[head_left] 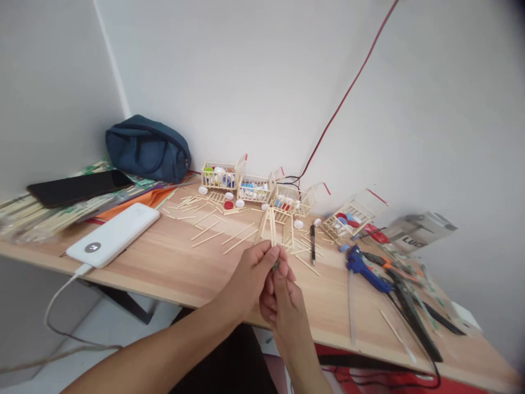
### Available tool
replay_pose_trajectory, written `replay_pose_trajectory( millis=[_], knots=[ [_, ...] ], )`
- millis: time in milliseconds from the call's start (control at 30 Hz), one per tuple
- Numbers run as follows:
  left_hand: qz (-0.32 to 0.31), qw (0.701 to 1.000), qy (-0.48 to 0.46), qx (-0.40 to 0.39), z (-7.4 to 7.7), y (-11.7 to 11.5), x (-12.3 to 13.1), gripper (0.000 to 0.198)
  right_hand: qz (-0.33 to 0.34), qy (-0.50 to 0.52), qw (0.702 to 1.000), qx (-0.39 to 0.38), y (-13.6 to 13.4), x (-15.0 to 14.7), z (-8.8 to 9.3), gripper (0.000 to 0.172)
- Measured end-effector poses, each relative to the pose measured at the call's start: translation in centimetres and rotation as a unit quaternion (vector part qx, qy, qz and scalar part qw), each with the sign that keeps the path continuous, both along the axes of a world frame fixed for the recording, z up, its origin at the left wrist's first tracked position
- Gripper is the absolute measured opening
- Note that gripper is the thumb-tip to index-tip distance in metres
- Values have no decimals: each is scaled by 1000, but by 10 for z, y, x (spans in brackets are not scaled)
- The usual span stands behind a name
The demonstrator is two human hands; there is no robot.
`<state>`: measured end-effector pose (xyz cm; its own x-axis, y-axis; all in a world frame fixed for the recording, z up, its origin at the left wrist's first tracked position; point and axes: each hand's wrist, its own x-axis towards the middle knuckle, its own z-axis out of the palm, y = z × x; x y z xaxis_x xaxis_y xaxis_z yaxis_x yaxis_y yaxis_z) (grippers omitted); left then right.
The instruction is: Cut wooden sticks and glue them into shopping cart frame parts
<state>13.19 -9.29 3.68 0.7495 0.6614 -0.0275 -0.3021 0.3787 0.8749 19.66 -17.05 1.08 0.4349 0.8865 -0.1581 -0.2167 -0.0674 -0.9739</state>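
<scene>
Several pale wooden sticks (271, 225) point up and away from my fingers above the front of the table. My left hand (258, 268) is closed in a pinch around their lower ends. Close against it, my right hand (283, 301) is closed too, with thumb and fingers pressed together at the base of the sticks. A small green bit shows between the hands; I cannot make out what it is. Just beyond lie loose cut sticks (240, 233). Behind them stand small stick-built carts with bottle-cap wheels, including a left cart (219, 176) and a tilted right cart (348, 219).
On the left are a white power bank (118, 232), a black phone (80, 187) and a blue pouch (150, 148). To the right lie a pen (313, 246), a blue glue gun (367, 271), orange-handled pliers (385, 262) and a box (422, 230). A red-and-black cable (348, 90) hangs along the wall.
</scene>
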Motion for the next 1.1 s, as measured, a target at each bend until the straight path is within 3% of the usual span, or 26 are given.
replay_pose_trajectory(
  millis=[100, 133, 233, 333, 400, 500, 567, 700, 833, 867, 933, 1000, 1033, 1100],
  knots=[
    [6, 999, -7, 31, -2, 6, -15, 32, 142, -208, 968, -18, -10, 25, 14, 50],
    [17, 998, 1, 61, -2, 9, -20, 32, 157, -264, 952, -13, -14, 36, 18, 46],
    [-22, 986, 71, 150, -5, 8, -32, 34, 36, -323, 946, 11, -21, 61, 29, 48],
    [-145, 957, 147, 205, -6, -9, -36, 33, -4, -311, 949, 52, -22, 67, 34, 40],
    [-173, 941, 174, 235, -5, -22, -38, 33, -25, -286, 954, 84, -23, 69, 38, 34],
    [-196, 925, 197, 260, -6, -33, -41, 35, -174, -212, 945, 177, -30, 79, 50, 37],
    [-203, 922, 203, 260, -9, -35, -42, 37, -240, -175, 927, 227, -36, 89, 60, 36],
    [-180, 936, 184, 241, -17, -33, -38, 37, -222, -96, 941, 235, -50, 115, 77, 39],
    [-148, 957, 169, 182, -25, -27, -33, 35, -315, -10, 905, 285, -66, 135, 81, 34],
    [-141, 962, 164, 167, -26, -26, -31, 35, -307, -16, 914, 263, -66, 133, 77, 31],
    [-140, 967, 152, 147, -24, -25, -28, 34, -238, -56, 960, 139, -61, 116, 63, 29],
    [-157, 966, 143, 148, -20, -26, -25, 34, -101, -108, 989, -4, -49, 91, 45, 36],
    [-167, 964, 141, 151, -19, -27, -24, 34, -42, -115, 992, -40, -43, 81, 37, 38],
    [-185, 959, 144, 159, -18, -29, -25, 35, -60, -131, 989, -15, -38, 74, 30, 40]
  ],
)
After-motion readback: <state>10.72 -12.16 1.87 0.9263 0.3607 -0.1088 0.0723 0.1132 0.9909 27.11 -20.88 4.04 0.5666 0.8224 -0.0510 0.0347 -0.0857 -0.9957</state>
